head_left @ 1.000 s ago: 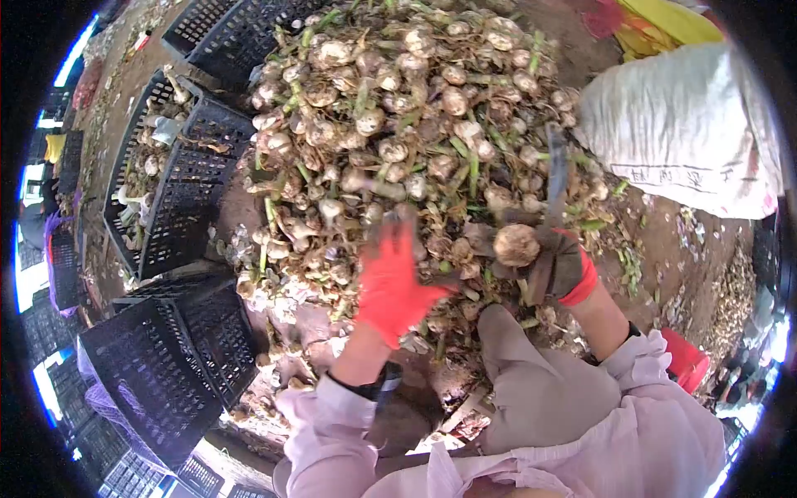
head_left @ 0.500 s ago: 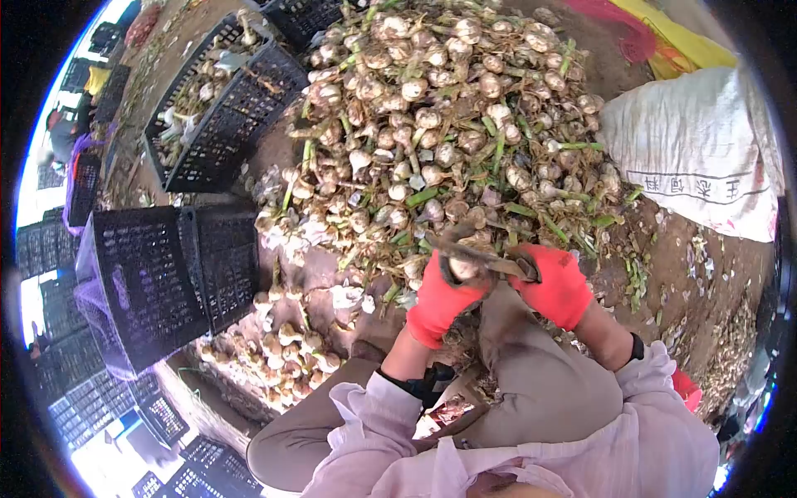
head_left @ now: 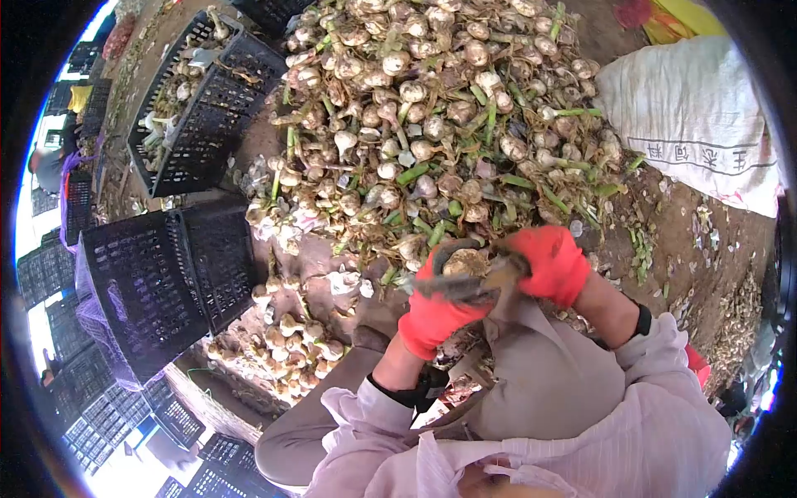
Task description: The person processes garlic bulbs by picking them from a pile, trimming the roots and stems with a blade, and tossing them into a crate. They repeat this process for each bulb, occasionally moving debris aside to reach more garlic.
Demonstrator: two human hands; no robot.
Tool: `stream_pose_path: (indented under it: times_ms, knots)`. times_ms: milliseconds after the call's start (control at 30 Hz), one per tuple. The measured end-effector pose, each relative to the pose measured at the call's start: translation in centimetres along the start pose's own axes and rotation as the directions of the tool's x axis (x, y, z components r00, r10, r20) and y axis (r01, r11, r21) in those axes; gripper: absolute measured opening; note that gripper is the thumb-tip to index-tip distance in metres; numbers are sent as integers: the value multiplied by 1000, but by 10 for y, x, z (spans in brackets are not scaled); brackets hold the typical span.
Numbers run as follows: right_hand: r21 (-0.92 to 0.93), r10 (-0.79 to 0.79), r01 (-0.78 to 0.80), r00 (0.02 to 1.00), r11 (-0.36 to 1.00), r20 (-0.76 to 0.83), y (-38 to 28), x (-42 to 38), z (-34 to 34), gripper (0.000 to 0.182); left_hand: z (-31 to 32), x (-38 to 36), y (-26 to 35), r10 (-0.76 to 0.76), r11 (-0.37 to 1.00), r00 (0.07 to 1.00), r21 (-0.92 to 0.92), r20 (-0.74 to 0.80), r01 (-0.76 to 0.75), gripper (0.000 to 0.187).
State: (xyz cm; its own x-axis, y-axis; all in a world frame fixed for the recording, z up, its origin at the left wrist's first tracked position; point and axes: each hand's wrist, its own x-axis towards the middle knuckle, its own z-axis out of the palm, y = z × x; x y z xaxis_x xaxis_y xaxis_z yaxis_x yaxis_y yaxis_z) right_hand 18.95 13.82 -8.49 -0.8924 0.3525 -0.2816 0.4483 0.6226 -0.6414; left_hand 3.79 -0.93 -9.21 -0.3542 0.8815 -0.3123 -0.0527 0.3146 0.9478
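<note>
My left hand (head_left: 442,305), in a red glove with dark, dirty fingers, is wrapped round a garlic bulb (head_left: 466,263) with its pale brown end facing up. My right hand (head_left: 548,264), gloved alike, is closed close beside the bulb. A blurred brownish piece shows between the two hands; whether it is stem, skin or a blade I cannot make out. Both hands are above my lap, at the near edge of a big heap of garlic (head_left: 432,124) with stalks. A smaller group of trimmed bulbs (head_left: 286,353) lies on the ground to the left.
Black plastic crates (head_left: 149,282) stand at the left, with purple netting (head_left: 104,332) over one. Another crate (head_left: 212,108) behind them holds garlic. A white woven sack (head_left: 689,116) lies at the right, beside scattered skins and stalks. More crates are stacked at the far left.
The left hand has turned, bringing the bulb's end into view. A long dark strip that lay across both hands no longer shows clearly. The camera view has shifted slightly.
</note>
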Motion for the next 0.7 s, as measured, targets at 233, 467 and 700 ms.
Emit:
stream_pose_path:
  times_ms: [233,467,700]
  knots:
    - [249,410,-341,852,907,-327,28,-22,-20,30,-6,-16,22,199,980,979,-7,31,-199,75]
    - [77,65,-55,989,996,-131,-65,-33,-91,30,4,-34,90,426,476,766,600,482,-643,79]
    - [-308,-92,99,995,946,35,-133,-66,-147,22,17,-79,154,354,-189,507,591,786,-784,37]
